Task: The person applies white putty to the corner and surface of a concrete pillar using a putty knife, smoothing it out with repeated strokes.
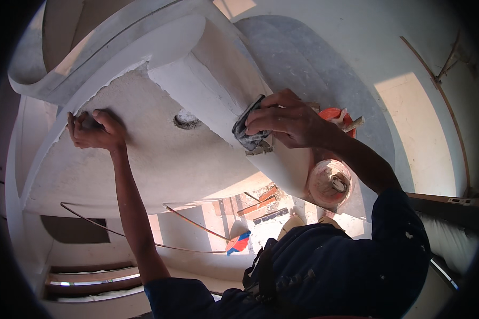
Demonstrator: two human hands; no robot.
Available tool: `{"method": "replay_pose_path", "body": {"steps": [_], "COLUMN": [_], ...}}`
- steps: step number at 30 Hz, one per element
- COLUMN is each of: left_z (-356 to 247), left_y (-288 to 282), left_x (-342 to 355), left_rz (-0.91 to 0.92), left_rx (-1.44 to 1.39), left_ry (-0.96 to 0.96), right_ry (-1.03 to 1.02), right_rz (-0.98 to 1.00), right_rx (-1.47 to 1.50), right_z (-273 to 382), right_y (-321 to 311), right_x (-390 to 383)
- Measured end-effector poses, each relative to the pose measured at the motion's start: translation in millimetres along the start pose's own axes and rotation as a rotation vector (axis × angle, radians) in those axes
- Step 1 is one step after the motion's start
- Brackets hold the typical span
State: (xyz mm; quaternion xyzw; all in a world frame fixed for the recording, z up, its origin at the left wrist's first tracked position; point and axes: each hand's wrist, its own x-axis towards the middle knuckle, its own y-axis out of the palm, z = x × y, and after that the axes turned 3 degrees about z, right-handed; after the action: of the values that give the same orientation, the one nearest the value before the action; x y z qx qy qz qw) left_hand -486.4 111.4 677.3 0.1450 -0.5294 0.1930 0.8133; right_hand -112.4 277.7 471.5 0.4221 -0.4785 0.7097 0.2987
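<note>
My right hand (285, 118) grips a dark, plaster-smeared hand float (248, 125). The float lies against the edge of a white plastered band (197, 87). My left hand (98, 130) rests at the left rim of the rough grey wall panel (143, 149). Its fingers are bent, its thumb stands apart, and nothing shows in it. A round hole with a broken edge (187, 119) sits in the panel between my hands. Ragged white plaster borders the panel along its upper side.
Below my right forearm stands a whitish bucket (329, 183) with something pale inside. A red bucket (335, 114) is partly hidden behind my right hand. Wood strips (258, 204) and debris lie on the floor, near a blue and red cloth (238, 243). A thin stick (197, 222) leans there.
</note>
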Motion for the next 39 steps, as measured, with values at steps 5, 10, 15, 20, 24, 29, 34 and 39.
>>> {"method": "replay_pose_path", "body": {"steps": [5,10,15,20,24,29,34,39], "left_z": [11.6,14.2,10.5,16.7,16.0,18.9,15.9,22.7], "left_y": [-0.7,11.5,7.8,9.8,7.0,6.4,15.7,1.3], "left_x": [-1.3,-10.8,-8.4,-8.8,-9.2,-10.3,-15.1,-7.4], "left_rz": [-0.007,0.010,-0.034,-0.012,-0.068,-0.051,-0.055,0.125], "left_rx": [0.031,0.000,-0.042,-0.064,-0.103,-0.108,-0.136,0.008], "left_ry": [0.001,-0.022,-0.041,-0.051,-0.068,-0.103,-0.105,-0.120], "right_ry": [-0.131,-0.215,-0.219,-0.263,-0.361,-0.360,-0.319,-0.423], "right_rz": [0.014,-0.262,-0.049,0.218,0.016,-0.001,0.250,0.099], "right_rx": [-0.141,-0.412,-0.460,-0.501,-0.627,-0.616,-0.457,-0.623], "right_z": [17.8,1.3,19.4,30.0,13.0,3.4,7.8,-0.2], "right_y": [-6.7,-28.0,-6.7,11.1,-17.0,-47.9,-20.7,-33.7], "right_x": [-7.8,77.6,64.9,6.3,63.5,102.2,12.6,57.0]}}
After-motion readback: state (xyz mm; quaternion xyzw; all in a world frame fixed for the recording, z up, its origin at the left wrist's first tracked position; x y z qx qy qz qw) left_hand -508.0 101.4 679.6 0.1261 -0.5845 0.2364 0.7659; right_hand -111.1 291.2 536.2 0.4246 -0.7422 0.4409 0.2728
